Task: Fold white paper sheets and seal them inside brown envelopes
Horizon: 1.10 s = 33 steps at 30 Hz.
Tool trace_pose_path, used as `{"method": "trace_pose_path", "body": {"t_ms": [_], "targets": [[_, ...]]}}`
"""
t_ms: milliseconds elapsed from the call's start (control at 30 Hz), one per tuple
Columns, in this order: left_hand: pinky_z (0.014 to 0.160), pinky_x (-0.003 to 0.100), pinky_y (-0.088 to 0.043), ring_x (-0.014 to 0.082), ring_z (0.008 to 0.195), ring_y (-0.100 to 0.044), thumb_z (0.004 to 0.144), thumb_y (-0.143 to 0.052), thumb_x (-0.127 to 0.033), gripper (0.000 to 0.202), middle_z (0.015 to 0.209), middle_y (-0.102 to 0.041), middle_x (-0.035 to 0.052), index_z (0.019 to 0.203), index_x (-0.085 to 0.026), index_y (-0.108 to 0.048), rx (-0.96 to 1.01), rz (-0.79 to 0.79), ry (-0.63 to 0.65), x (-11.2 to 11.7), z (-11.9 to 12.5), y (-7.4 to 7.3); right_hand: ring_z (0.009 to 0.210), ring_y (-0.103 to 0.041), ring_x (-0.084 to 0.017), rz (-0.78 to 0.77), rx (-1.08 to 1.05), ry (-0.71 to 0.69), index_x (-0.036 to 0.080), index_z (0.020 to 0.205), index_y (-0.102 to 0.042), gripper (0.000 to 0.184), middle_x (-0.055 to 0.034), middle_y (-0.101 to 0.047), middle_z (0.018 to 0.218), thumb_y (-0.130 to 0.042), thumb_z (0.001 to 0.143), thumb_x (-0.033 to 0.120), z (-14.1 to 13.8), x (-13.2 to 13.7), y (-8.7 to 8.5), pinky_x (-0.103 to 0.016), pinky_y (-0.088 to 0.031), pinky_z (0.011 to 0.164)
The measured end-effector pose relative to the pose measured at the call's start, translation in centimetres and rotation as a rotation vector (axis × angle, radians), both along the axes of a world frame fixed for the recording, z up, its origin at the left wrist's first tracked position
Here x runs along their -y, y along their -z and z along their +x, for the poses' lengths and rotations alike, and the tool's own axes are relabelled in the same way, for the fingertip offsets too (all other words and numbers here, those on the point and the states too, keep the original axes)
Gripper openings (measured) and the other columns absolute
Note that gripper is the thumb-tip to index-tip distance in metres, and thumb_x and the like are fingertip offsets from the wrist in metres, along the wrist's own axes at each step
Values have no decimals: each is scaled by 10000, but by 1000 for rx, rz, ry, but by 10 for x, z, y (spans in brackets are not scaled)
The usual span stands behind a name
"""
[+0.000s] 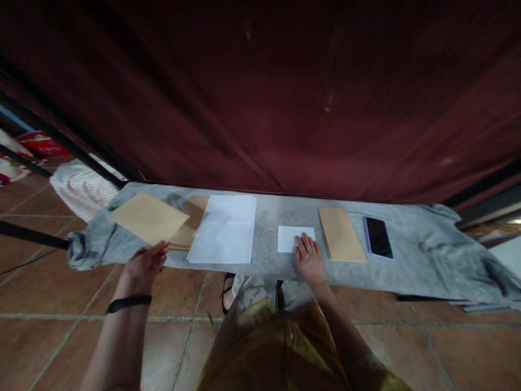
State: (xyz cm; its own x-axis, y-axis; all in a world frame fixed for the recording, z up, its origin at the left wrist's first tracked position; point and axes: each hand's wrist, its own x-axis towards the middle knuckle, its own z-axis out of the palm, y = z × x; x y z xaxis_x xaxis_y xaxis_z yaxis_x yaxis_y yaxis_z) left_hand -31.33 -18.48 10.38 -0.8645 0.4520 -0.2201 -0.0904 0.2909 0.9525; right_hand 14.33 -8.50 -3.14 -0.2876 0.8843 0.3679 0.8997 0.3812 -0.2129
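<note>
My left hand [145,265] pinches the near corner of a tan paper envelope [148,216], which is tilted over other brown envelopes [197,209] at the left of the bench. My right hand [309,259] lies with its fingers flat on a small white piece of paper [287,239], perhaps folded, near the middle. Between the hands sits a stack of white paper sheets [226,228], its left edge against the brown envelopes. Just right of my right hand rests another tan envelope or small stack of them [342,233].
A phone [378,237] with a light purple edge lies at the right. Grey cloth [423,244] covers the narrow bench. A dark red curtain [264,108] hangs behind it, and black frame bars [32,234] stand at the left.
</note>
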Motion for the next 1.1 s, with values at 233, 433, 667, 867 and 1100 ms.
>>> {"method": "trace_pose_path", "body": {"t_ms": [233, 433, 667, 867, 1100], "targets": [[542, 182, -489, 104, 628, -679, 657, -797, -64, 135, 733, -740, 48, 728, -113, -693, 448, 194, 209, -23, 123, 21, 1414, -446, -279, 7, 14, -2, 168, 1471, -509, 475, -128, -450, 1566, -396, 1020, 264, 0, -1, 1, -463, -323, 1162], [611, 202, -533, 128, 649, -714, 639, -839, -103, 222, 716, -751, 49, 631, -156, -624, 580, 240, 246, -34, 209, 51, 1405, -456, -281, 5, 5, -4, 167, 1468, -514, 471, -129, -458, 1560, -396, 1021, 257, 0, 0, -2, -465, -324, 1159], [686, 231, -568, 147, 693, -738, 640, -852, -126, 280, 678, -736, 23, 616, -184, -579, 654, 225, 230, -39, 244, 76, 1397, -463, -287, -6, -4, -10, 164, 1467, -516, 472, -133, -455, 1561, -390, 1022, 258, 0, 0, -3, -469, -313, 1167], [744, 275, -587, 182, 793, -755, 737, -822, -262, 206, 774, -762, 67, 725, -180, -634, 730, 203, 295, -34, 256, 81, 1408, -448, -290, -18, -18, -10, 168, 1471, -512, 474, -135, -457, 1559, -385, 1025, 265, 0, 0, -3, -476, -318, 1163], [766, 343, -596, 209, 763, -740, 788, -771, -419, 257, 836, -761, 101, 814, -185, -668, 621, 173, 540, -16, 290, 83, 1422, -434, -293, -36, -1, -11, 173, 1478, -503, 469, -136, -445, 1567, -384, 1035, 267, 0, 1, -6, -482, -314, 1169]]}}
